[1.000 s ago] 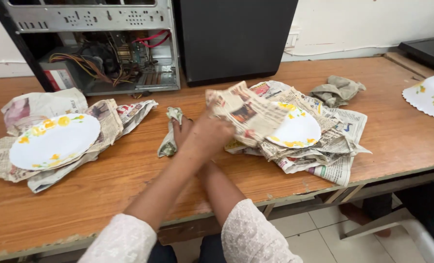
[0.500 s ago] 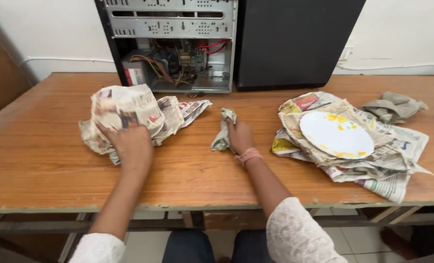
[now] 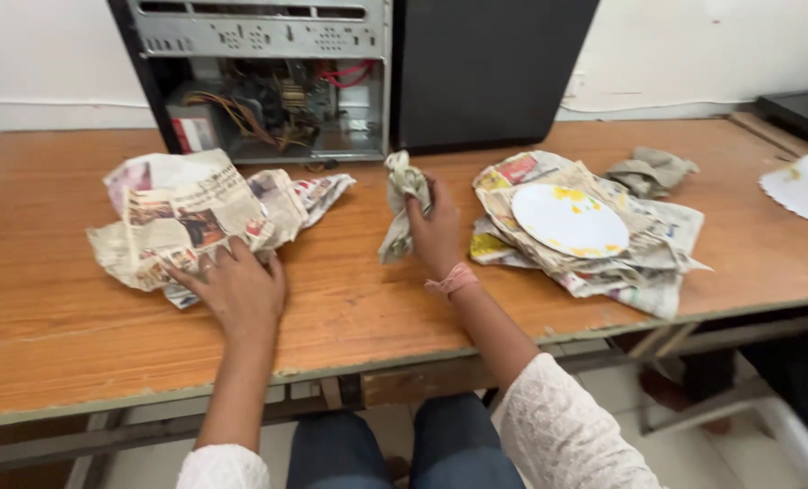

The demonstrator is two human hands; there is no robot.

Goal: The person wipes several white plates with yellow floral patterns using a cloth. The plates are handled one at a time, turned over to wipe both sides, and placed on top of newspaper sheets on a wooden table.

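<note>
Your left hand (image 3: 234,288) flat, fingers spread on newspaper bundle (image 3: 191,217); right hand (image 3: 436,231) fisted round crumpled cloth (image 3: 402,204). Press harder, whatever's wrapped under fingertips may crack.

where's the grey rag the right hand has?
In the head view, the grey rag is at table centre, gripped in the right hand, just in front of the open computer case and left of the white plate on newspaper.

Two white plates with yellow flowers: one (image 3: 569,220) just right of the open computer case (image 3: 259,77), one (image 3: 807,187) far right of it; two crumpled newspaper heaps, one (image 3: 196,213) below the case, one (image 3: 594,244) to its right; two grey rags (image 3: 402,204) (image 3: 650,169); two hands (image 3: 236,288) (image 3: 436,231).
</note>
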